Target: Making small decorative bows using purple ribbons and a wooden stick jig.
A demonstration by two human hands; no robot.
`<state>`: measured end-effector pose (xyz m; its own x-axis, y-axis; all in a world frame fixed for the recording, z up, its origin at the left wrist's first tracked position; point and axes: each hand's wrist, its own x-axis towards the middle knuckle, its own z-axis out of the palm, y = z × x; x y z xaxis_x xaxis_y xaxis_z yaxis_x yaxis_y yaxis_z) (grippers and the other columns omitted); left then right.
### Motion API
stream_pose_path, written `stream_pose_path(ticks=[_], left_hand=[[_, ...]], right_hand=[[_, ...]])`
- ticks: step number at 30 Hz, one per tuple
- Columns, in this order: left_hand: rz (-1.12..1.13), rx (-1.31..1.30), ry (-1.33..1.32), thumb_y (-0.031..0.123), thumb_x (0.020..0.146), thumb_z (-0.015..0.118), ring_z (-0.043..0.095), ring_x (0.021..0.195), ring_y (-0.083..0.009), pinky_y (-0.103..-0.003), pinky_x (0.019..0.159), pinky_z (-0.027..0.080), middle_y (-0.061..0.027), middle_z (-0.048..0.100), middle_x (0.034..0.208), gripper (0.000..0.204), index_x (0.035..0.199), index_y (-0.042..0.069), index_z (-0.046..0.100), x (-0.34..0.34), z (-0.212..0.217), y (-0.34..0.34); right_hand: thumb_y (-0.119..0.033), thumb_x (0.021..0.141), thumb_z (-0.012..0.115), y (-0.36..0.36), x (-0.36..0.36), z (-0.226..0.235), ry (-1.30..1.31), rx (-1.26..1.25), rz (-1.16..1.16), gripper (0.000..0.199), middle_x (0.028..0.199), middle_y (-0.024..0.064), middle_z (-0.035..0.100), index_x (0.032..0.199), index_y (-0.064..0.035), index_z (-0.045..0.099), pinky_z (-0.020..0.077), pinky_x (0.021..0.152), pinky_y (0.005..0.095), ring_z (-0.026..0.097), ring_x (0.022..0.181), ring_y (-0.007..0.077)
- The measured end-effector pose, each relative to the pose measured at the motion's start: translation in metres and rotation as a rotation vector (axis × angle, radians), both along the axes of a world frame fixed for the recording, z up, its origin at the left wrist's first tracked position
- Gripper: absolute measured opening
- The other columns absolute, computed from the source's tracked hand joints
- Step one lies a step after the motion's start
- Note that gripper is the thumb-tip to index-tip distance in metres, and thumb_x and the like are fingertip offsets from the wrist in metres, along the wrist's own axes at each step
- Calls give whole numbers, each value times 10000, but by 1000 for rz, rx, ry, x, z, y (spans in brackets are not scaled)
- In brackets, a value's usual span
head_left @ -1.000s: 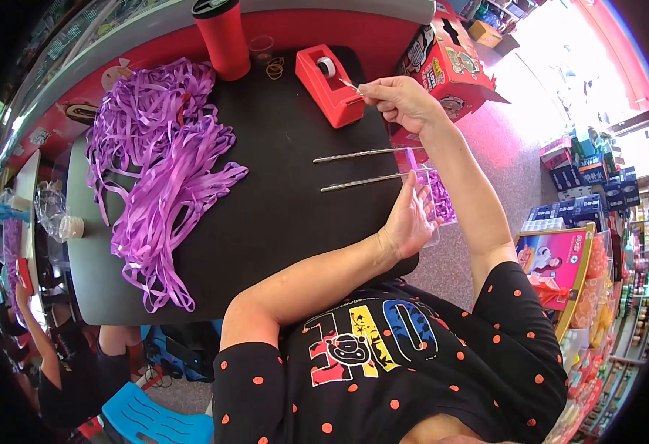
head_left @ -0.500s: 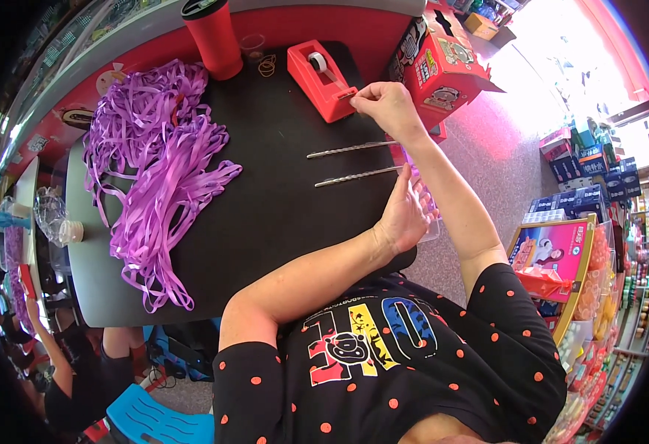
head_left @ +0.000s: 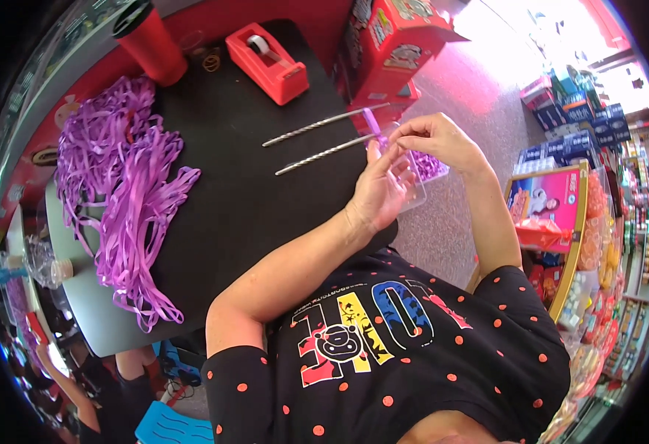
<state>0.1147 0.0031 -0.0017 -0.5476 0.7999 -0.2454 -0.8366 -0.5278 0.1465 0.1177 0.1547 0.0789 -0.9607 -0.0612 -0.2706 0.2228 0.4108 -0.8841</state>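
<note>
Two twisted metal rods like long drill bits (head_left: 317,157) jut side by side over the black table. A purple ribbon (head_left: 371,120) spans them near their right ends. My left hand (head_left: 380,185) is closed at the ribbon by the nearer rod, thumb and forefinger pinching it. Touching the left fingertips, my right hand (head_left: 443,140) is in a pinch; whatever lies between its fingertips is too small to make out. Partly behind both hands sits a clear plastic box (head_left: 414,198) with purple pieces (head_left: 429,166) beside or in it. The red tape dispenser (head_left: 269,65) stands farther back.
A heap of purple ribbons (head_left: 121,200) covers the left of the black table (head_left: 228,244). At the back are a red tumbler (head_left: 150,46) and rubber bands (head_left: 211,61). A red carton (head_left: 391,52) stands beyond the rods. Below left is a blue stool (head_left: 173,425); another person's arm (head_left: 69,385) shows.
My right hand has left the tape dispenser's cutting edge and come down to the ribbon beside my left hand. The left hand stays by the rods. The whole view has shifted, moving the table leftward.
</note>
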Motion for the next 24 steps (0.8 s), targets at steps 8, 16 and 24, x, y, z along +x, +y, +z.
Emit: stream_pose_path(ticks=[8,16,24], left_hand=[[-19,-91,79,104,907,572,456,961,-137,-365,873,368,-1,490,1146,590,1379,272,260,2,-2,2],[-17,-115,125,69,895,564,464,958,-139,-373,866,365,-1,506,1097,657,1409,274,209,3,-5,1],[-27,-159,118,80,908,567,490,902,-102,-325,796,375,14,500,996,847,1482,307,-12,3,-4,3]], right_hand=[[-90,843,620,-5,28,1,-3,267,-46,184,846,66,676,981,12,686,484,719,250,602,768,99],[-183,864,633,-15,47,-5,296,525,-174,264,815,75,663,1059,-9,669,476,699,261,600,737,137],[-184,851,664,-17,59,-18,104,166,-365,207,739,-6,595,899,17,651,420,608,230,502,692,47]])
